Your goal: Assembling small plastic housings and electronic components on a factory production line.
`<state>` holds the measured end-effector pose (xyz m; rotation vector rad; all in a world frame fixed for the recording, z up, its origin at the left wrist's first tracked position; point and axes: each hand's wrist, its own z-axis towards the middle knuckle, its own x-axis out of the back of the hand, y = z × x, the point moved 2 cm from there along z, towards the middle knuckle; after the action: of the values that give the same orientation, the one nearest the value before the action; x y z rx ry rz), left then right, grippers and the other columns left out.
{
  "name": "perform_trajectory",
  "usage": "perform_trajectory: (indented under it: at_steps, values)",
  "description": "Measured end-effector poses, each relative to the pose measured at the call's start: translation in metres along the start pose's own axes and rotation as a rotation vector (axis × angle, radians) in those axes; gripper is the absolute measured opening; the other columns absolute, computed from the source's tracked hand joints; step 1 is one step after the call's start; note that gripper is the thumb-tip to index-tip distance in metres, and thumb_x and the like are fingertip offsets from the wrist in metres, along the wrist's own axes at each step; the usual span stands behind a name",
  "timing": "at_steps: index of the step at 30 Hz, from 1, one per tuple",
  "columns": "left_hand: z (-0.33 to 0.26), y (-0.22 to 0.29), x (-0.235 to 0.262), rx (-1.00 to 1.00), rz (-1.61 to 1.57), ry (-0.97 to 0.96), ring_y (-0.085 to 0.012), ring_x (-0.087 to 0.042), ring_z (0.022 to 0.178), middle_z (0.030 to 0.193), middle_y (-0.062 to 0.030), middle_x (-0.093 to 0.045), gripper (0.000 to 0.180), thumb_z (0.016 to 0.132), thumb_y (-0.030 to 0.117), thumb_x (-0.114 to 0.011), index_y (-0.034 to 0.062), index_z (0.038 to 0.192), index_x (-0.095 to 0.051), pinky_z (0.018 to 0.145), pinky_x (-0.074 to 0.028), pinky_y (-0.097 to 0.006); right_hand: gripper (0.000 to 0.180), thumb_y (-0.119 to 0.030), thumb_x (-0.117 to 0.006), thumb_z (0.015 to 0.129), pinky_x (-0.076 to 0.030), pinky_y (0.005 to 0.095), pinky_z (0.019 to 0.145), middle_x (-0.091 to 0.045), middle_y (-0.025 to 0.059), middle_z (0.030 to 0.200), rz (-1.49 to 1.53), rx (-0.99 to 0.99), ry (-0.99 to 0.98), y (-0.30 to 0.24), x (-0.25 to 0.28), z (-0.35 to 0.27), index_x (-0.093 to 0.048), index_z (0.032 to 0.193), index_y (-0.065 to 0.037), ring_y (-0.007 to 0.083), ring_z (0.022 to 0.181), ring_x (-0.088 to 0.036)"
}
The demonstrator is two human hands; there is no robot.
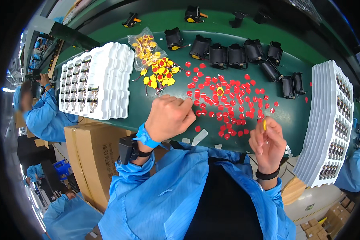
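Note:
My left hand (170, 118) is curled into a loose fist at the near edge of the green table. What its fingers hold, if anything, is hidden. To its right, my right hand (270, 142) is raised with a small yellow piece (264, 125) pinched between the fingertips. Many small red discs (236, 96) lie scattered on the table between and beyond my hands. One yellow piece with a red centre (220, 91) sits among them. Beyond my left hand is a heap of yellow pieces with dark wires (160, 74), and a clear plastic bag (146, 46) holds more.
Stacked white trays of metal parts stand at left (122, 80) and right (308, 132). Black plastic housings (218, 56) line the far side. A cardboard box (78, 156) stands below the left table edge. Co-workers in blue coats are at left (48, 110) and right (354, 172).

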<state>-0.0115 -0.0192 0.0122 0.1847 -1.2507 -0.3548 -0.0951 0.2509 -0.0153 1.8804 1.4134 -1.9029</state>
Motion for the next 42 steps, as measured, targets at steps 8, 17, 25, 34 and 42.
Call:
perform_trajectory:
  at_steps: [8,17,25,34,42]
  values:
    - [0.02,-0.016,-0.045,-0.126,0.084,-0.489,-0.0359,-0.062,0.057,0.06,-0.0144,-0.061,0.021,0.085,0.022,-0.061,0.0013,0.08,-0.063,0.053,-0.047,-0.046,0.018,-0.014,-0.054,0.097,-0.031,0.0263,0.039,-0.051,0.0116,0.06,-0.07,0.085,0.109,0.001,0.008,-0.005,-0.051,0.085,0.0,0.0152,0.043,-0.043]
    - [0.111,0.014,0.025,-0.196,0.002,-0.2,-0.0363,-0.054,0.05,0.054,-0.0153,-0.052,0.046,0.092,0.033,-0.068,0.004,0.059,-0.057,0.048,-0.041,-0.044,0.019,-0.012,-0.054,0.095,-0.033,0.0258,0.039,-0.054,0.0122,0.059,-0.154,0.23,0.224,-0.012,0.034,-0.015,-0.051,0.081,0.0,0.0155,0.043,-0.045]
    - [0.288,-0.108,-0.062,0.138,0.098,0.319,-0.0257,-0.058,0.053,0.06,-0.0123,-0.06,0.044,0.085,0.042,-0.074,0.0008,0.098,-0.067,0.052,-0.045,-0.038,0.008,-0.001,-0.062,0.092,-0.044,0.0256,0.044,-0.065,0.014,0.066,-0.44,0.305,0.294,0.002,0.055,-0.01,-0.064,0.092,0.007,0.0172,0.05,-0.06]
    - [0.205,-0.006,-0.016,0.19,-0.845,-0.451,-0.0053,-0.046,0.05,0.058,0.002,-0.051,0.019,0.093,0.018,-0.068,0.0011,0.087,-0.062,0.046,-0.034,-0.024,0.011,-0.003,-0.061,0.095,-0.053,0.0292,0.056,-0.068,0.0172,0.075,-0.538,0.426,0.208,-0.023,0.019,-0.007,-0.064,0.092,0.008,0.0206,0.062,-0.066]
    - [0.088,0.062,-0.008,0.226,-1.237,-0.326,-0.004,-0.052,0.062,0.081,-0.0034,-0.059,0.024,0.086,-0.001,-0.072,-0.0009,0.102,-0.055,0.048,-0.039,-0.026,0.009,-0.003,-0.063,0.094,-0.056,0.0311,0.066,-0.07,0.0146,0.081,-0.548,0.418,-0.202,-0.036,-0.036,0.043,-0.064,0.094,0.006,0.0187,0.07,-0.068]
